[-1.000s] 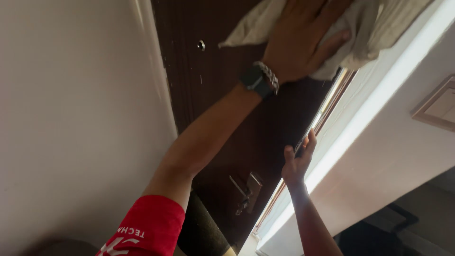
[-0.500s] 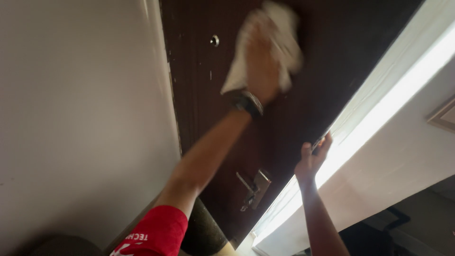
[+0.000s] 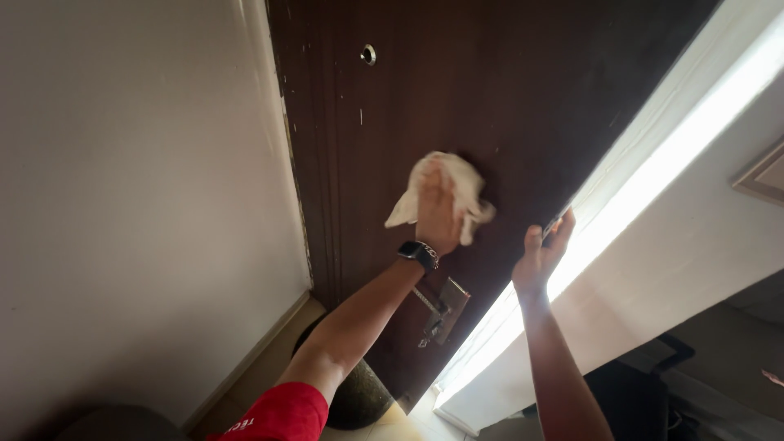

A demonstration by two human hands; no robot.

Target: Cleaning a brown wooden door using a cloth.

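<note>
Left hand: my left hand (image 3: 438, 214) is raised, its palm flat against a crumpled cream-white cotton cloth (image 3: 445, 194); the grip is a spread press, the fingers bunching the cloth so that it does not slip off the upright face.

Cloth: it lies sandwiched between palm and door, about mid-height of the visible panel, above and a little to the left of the lever handle; loose corners hang out at the lower left and right of the hand.

Door: a dark brown, vertically grooved wooden door (image 3: 490, 90) stands ajar, with bright light coming through the gap at its free edge; a small round metal peephole (image 3: 368, 55) sits well above the cloth.

Right hand: my right hand (image 3: 541, 255) is clenched on the free edge of the door, fingers hooked round it. I judge this hold steadies the panel against the push of the other hand.

Handle: a brass-coloured metal lever handle on a rectangular plate (image 3: 445, 307) sits below the left wrist, untouched.

Wrist: a black smartwatch with a beaded bracelet (image 3: 420, 255) rides on the left wrist.

Surroundings: a plain off-white wall (image 3: 139, 204) lies left of the door frame; a red short sleeve (image 3: 273, 416) shows at the bottom edge.
</note>
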